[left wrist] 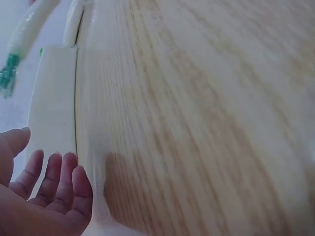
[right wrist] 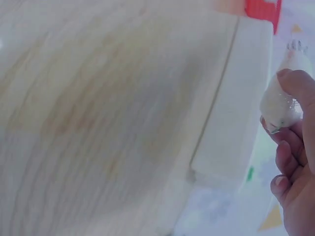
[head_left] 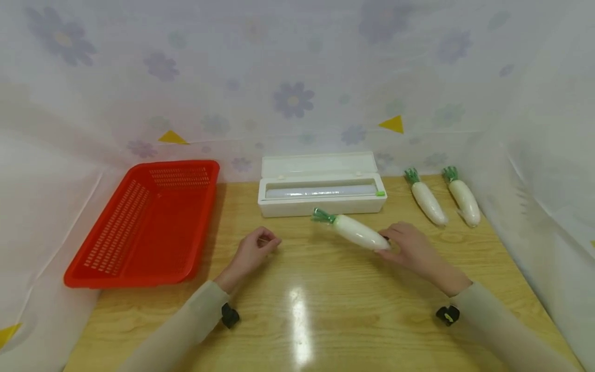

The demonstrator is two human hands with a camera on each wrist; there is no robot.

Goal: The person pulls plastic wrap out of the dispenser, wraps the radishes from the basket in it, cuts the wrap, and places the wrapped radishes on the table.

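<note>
My right hand [head_left: 411,250] pinches the root end of a white radish [head_left: 360,232] wrapped in clear film, holding it above the table. Its green stalk stubs point left, towards the film box. In the right wrist view the thumb presses on the wrapped radish [right wrist: 280,105], with fingers beneath it. My left hand [head_left: 251,253] is over the table between the red basket and the radish. Its fingers are loosely bent with nothing between them, as the left wrist view of that hand [left wrist: 54,196] also shows. The radish's green stalks [left wrist: 9,73] appear there at upper left.
Behind the hands stands a white cling film box [head_left: 321,206], lid up, a film roll [head_left: 321,191] inside. A red plastic basket [head_left: 162,232] sits at left. Two more wrapped white radishes, one nearer [head_left: 428,203] and one farther right [head_left: 465,201], lie at the back right.
</note>
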